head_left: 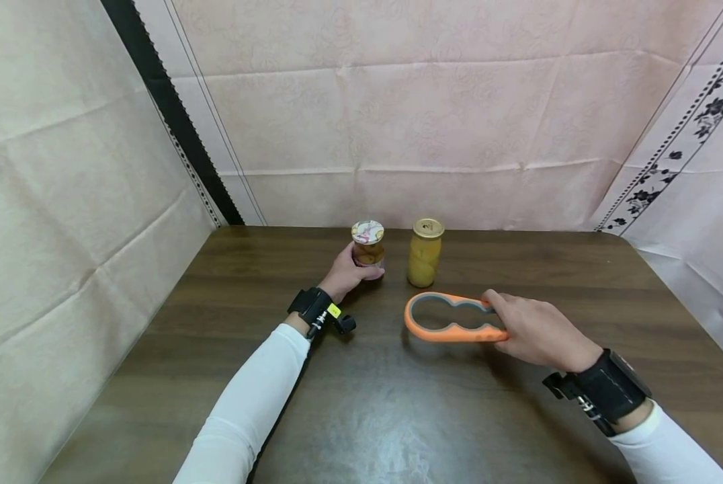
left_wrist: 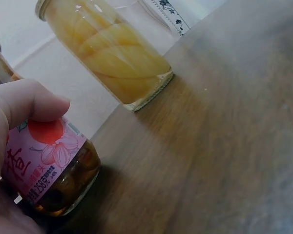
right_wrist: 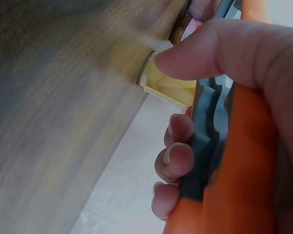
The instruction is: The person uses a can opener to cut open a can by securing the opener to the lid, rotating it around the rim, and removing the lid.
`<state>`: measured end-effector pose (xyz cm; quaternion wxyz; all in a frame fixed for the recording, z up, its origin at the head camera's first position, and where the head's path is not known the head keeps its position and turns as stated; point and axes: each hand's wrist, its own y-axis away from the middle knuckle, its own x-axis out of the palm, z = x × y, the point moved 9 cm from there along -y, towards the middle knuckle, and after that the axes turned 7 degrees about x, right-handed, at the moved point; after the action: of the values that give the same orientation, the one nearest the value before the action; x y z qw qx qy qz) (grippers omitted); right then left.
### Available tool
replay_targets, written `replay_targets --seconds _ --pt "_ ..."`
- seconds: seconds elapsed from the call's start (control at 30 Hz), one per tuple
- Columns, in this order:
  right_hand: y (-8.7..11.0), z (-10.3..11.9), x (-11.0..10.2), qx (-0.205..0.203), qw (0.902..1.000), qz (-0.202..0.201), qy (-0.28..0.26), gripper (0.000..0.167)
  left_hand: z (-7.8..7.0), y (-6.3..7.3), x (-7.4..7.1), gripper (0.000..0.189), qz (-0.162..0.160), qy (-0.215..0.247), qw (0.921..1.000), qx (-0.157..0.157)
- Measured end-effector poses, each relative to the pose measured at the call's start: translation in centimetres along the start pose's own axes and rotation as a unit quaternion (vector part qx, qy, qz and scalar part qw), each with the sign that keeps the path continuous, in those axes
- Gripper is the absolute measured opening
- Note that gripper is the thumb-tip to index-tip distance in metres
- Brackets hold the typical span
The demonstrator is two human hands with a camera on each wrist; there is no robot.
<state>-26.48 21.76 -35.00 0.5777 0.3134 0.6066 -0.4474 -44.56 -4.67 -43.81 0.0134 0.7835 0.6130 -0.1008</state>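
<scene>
Grips the small jar (head_left: 369,253) in the left hand (head_left: 345,275), with thumb laid across the pink label (left_wrist: 51,146) and other fingers mostly hidden behind the glass; closed snugly round the body, below the patterned lid (head_left: 367,232), probably to steady the jar while leaving its top uncovered; upright or nearly so, with base on or just above the table (head_left: 434,417), impossible to tell which. Holds the orange tool (head_left: 458,333) by its right end in the right hand (head_left: 537,329), with fingers curled round the arms; gripped there, seemingly, to leave the grey-lined loop (head_left: 409,316) free and pointing leftward; apparently lifted off the table. Leaves the tall jar (head_left: 424,259) untouched and upright on the table, to the right of the small jar and just beyond the loop; perhaps set back there to stay clear of both hands. Within the left grip, then, as to the small jar; well apart from the right hand.
</scene>
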Motion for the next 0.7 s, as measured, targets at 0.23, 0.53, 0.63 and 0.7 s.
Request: replay_targets --seconds 0.23,0.53,0.63,0.7 --pt "0.2 0.0 -0.4 -0.004 0.9999 -0.014 -0.002 0.053 0.0 0.4 0.1 0.077 0.003 -0.018 0.9998 -0.005" --pt "0.1 0.0 -0.2 -0.005 0.9999 -0.008 -0.003 0.053 0.0 1.1 0.3 0.074 0.011 -0.018 0.9998 -0.005" --pt "0.1 0.0 -0.1 -0.005 1.0 -0.006 -0.005 0.053 -0.1 1.4 0.4 0.073 0.015 -0.013 0.9998 0.001" --pt "0.1 0.0 -0.1 -0.004 1.0 -0.006 -0.004 0.053 -0.1 1.5 0.5 0.073 0.019 -0.007 0.9998 0.005"
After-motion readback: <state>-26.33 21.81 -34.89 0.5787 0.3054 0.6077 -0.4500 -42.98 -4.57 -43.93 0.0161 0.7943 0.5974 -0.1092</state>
